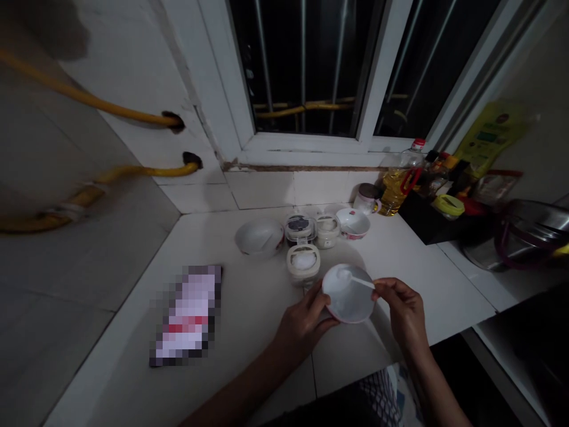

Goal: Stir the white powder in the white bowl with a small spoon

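Note:
My left hand [306, 314] grips a small white bowl [349, 305] by its left side, thumb at the rim. The bowl tilts toward me above the counter. Pinched in my right hand [402, 305] is the handle of a white spoon [362, 282], its scoop lying inside the bowl. Whether anything is in the scoop is hard to tell. Just beyond the bowl stands a square jar of white grains [304, 261]. Behind it are a jar with dark contents [300, 226] and another pale-lidded jar [328, 230].
A wide bowl [260, 237] and a patterned bowl [353, 224] flank the jars. At the left lies a blurred-out phone-like object [189, 314]. An oil bottle [395, 184], a lidded jar [367, 200], a dark box of bottles [427, 216] and a metal pot [524, 231] stand at the right.

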`<state>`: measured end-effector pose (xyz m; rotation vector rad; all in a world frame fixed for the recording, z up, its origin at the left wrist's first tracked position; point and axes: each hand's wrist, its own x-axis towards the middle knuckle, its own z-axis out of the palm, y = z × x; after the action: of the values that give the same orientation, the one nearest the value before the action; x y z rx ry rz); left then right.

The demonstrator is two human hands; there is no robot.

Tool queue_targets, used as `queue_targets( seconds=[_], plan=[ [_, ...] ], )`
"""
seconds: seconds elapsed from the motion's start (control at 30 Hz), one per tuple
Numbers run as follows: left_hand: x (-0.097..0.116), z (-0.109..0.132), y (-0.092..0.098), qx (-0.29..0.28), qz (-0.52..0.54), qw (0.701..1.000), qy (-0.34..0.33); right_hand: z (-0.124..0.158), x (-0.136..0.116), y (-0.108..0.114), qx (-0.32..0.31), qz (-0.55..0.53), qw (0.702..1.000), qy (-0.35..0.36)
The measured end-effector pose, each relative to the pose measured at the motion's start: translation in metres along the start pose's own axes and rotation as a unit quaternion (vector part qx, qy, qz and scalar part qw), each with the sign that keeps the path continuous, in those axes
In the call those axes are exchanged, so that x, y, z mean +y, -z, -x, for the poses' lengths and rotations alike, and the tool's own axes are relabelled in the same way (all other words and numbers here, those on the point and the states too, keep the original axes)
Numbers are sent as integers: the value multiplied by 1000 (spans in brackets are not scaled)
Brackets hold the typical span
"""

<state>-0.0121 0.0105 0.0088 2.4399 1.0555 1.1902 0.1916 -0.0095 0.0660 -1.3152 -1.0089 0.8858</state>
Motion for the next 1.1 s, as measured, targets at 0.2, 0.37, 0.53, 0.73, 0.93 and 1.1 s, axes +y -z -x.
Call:
queue_targets(
  seconds=[0.2, 0.37, 0.53, 0.73, 0.93, 1.1],
  plan=[
    [3, -3, 2, 1, 1, 1000, 6, -25, -19, -47, -29, 175, 950, 256],
    [1, -1, -2, 14, -3, 1000, -10, -33, -12, -60, -115, 344, 806, 468],
    [0, 1, -5, 31, -26, 999, -9, -35, -12, -60, -149, 415, 723, 531],
    [2, -1, -3, 24, -4, 1000, -16, -34, -19, -58, -115, 405, 727, 542],
    [0, 0, -3, 2, 22, 1000, 1, -28, -17, -36, -42, 289, 862, 415],
    [2, 1, -1, 2, 10, 1000, -28, -11, -9, 12, -82, 317, 866, 378]
  ],
)
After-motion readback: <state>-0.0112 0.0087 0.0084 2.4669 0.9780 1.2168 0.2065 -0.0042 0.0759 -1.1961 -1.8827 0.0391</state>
